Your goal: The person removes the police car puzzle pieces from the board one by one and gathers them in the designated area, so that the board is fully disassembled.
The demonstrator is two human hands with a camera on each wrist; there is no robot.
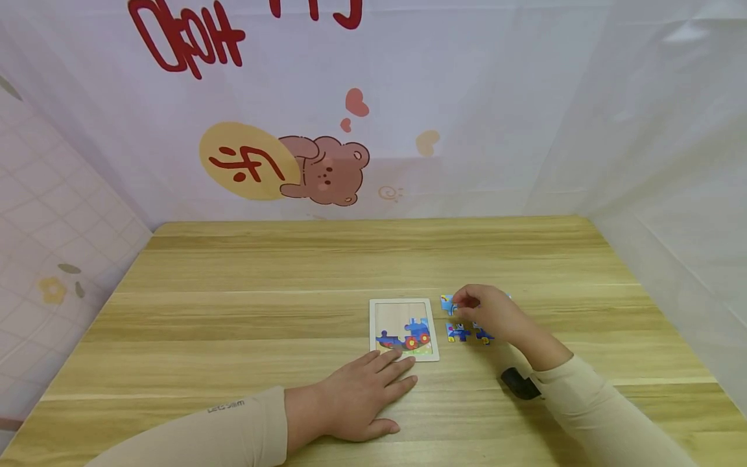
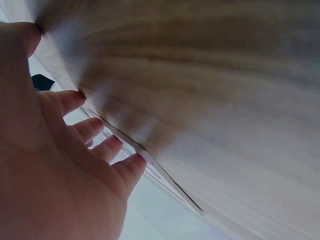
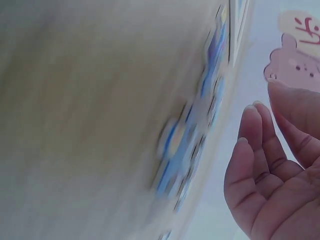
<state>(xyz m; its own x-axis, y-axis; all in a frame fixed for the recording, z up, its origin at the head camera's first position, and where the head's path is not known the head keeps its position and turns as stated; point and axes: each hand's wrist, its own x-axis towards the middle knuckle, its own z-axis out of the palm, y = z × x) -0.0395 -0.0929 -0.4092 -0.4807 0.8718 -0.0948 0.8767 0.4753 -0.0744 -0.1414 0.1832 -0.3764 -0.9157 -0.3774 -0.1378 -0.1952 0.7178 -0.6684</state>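
Note:
A jigsaw puzzle tray [image 1: 433, 353] with a pale frame lies on the table. Part of a blue train picture [image 1: 417, 334] with red wheels fills its lower half, and bare wood [image 1: 399, 316] shows above. My left hand [image 1: 364, 395] lies with spread fingers, the fingertips at the tray's near edge. To the right of the tray, my right hand [image 1: 496, 314] hovers over loose puzzle pieces, thumb and fingers bent. In the right wrist view nothing shows between its fingers [image 3: 250, 130] and thumb. A light-blue piece [image 1: 447, 303] is nearest its fingertips; a blue piece [image 1: 458, 332] lies closer to me.
Another dark-blue piece [image 1: 483, 335] lies below the right hand, which partly hides the pieces there. A black wrist device [image 1: 521, 384] hangs at the right sleeve. Behind the wooden table [image 1: 262, 272] stands a white curtain [image 1: 484, 97] with a printed bear.

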